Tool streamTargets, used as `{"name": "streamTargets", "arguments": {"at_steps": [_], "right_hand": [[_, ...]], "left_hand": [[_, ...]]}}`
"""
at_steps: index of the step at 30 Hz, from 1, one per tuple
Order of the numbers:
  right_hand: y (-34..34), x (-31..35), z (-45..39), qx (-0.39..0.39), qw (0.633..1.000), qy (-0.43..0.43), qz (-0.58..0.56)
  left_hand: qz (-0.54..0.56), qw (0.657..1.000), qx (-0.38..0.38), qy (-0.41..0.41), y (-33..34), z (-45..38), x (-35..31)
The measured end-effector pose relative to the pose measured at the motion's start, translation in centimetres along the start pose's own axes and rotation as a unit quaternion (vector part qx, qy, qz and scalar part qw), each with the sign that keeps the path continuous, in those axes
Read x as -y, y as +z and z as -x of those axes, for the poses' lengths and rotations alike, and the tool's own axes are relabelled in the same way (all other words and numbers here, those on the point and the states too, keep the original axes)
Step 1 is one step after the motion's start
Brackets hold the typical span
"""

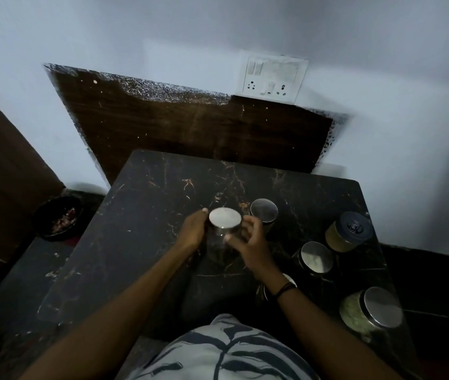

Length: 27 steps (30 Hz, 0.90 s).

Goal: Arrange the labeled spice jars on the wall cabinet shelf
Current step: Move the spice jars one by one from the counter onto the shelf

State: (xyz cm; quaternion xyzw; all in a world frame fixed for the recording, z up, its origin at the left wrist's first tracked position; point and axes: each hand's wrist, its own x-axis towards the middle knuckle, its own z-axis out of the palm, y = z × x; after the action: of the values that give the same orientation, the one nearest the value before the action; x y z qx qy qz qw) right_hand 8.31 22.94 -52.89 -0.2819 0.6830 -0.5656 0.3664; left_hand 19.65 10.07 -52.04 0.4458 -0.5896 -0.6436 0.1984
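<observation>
The left half of the dark marble surface [124,242] lies bare, open to a reach from the near edge to the wall. The right side is crowded: a steel-lidded jar [263,212] just beside the held jar [224,223], a black-lidded jar [348,231], another steel-lidded jar [315,257] and a tilted jar [368,311] along the right edge, with narrow gaps between them.

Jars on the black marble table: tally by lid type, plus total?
Silver metal lids: 5 (clear glass jar held by both hands, jar behind it, jar mid-right, jar partly hidden under the right wrist, jar with pale green contents)
Dark plastic lid: 1 (jar with tan contents)
Total: 6
</observation>
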Motion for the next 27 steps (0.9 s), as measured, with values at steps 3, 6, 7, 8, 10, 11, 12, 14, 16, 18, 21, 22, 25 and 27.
{"name": "streamTargets", "arguments": {"at_steps": [3,6,7,8,10,11,12,14,16,18,21,22,25,27], "right_hand": [[-1.2,1.1,-1.1,0.005,0.988,0.033,-0.151],[-1.4,2.1,-1.5,-0.016,0.972,0.066,-0.223],[-1.4,2.3,-1.5,-0.016,0.965,0.087,-0.247],[-1.4,2.4,-1.5,-0.010,0.957,0.107,-0.268],[-1.3,2.5,-1.4,0.006,0.949,0.126,-0.288],[-1.3,2.6,-1.4,0.011,0.949,0.127,-0.288],[-1.2,2.6,-1.4,0.014,0.950,0.128,-0.284],[-1.1,2.6,-1.4,0.010,0.957,0.126,-0.262],[-0.9,2.6,-1.7,0.000,0.966,0.118,-0.229],[-0.7,3.1,-1.9,-0.001,0.973,0.109,-0.205],[-1.0,4.8,-2.8,0.000,0.974,0.080,-0.211],[-1.1,5.7,-3.3,-0.003,0.974,0.065,-0.219],[-1.7,9.4,-4.6,0.017,0.966,-0.001,-0.256],[-2.1,12.5,-5.3,0.044,0.962,-0.051,-0.264]], "left_hand": [[0.049,0.998,0.024,0.009,-0.3,0.2,-0.8],[0.122,0.990,0.065,0.003,0.3,0.9,-1.1],[0.140,0.987,0.081,0.002,0.6,1.1,-1.2],[0.150,0.984,0.093,-0.001,0.9,1.3,-1.3],[0.157,0.982,0.104,-0.014,1.4,1.6,-1.6],[0.158,0.982,0.105,-0.019,1.5,1.6,-1.5],[0.158,0.982,0.102,-0.022,1.5,1.6,-1.4],[0.157,0.983,0.088,-0.027,1.5,1.6,-1.2],[0.158,0.984,0.074,-0.029,1.4,1.5,-1.2],[0.163,0.984,0.067,-0.025,1.4,1.3,-1.7],[0.164,0.984,0.065,-0.008,1.4,0.7,-3.7],[0.167,0.984,0.067,0.000,1.4,0.5,-4.7],[0.196,0.978,0.063,0.042,1.4,-0.1,-8.9],[0.200,0.975,0.057,0.076,1.3,-0.5,-12.2]]}}
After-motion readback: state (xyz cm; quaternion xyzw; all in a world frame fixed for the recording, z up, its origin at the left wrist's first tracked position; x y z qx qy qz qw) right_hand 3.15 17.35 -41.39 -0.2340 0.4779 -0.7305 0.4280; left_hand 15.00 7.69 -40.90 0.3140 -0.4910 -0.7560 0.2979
